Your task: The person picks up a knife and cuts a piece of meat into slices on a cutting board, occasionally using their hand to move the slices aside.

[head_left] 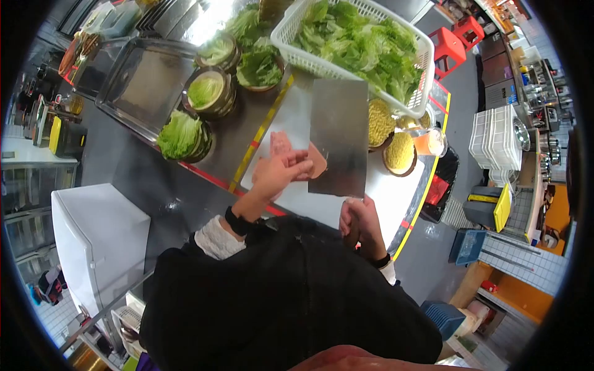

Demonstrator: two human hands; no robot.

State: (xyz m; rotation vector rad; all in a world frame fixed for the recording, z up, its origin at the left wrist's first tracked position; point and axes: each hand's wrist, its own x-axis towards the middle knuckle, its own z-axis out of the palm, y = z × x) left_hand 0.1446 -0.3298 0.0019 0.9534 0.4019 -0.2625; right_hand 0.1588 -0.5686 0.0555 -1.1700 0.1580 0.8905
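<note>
A large cleaver [338,136] lies over the white cutting board [303,207], its broad blade pointing away from me. My right hand [361,224] is wrapped round its dark handle near the board's front edge. To the left of the blade, my left hand [281,173] rests with bent fingers on a pink slice of meat [317,162], which touches the blade's edge. More pink slices [279,143] lie just beyond that hand, partly hidden by it. Two bowls of yellow noodles [400,152] stand right of the cleaver.
A white basket [281,37] of lettuce [359,46] stands at the back. Several bowls with lettuce [206,91] and a metal tray [117,74] are on the left. An orange container [427,143] is at the right. A white freezer [102,241] stands lower left.
</note>
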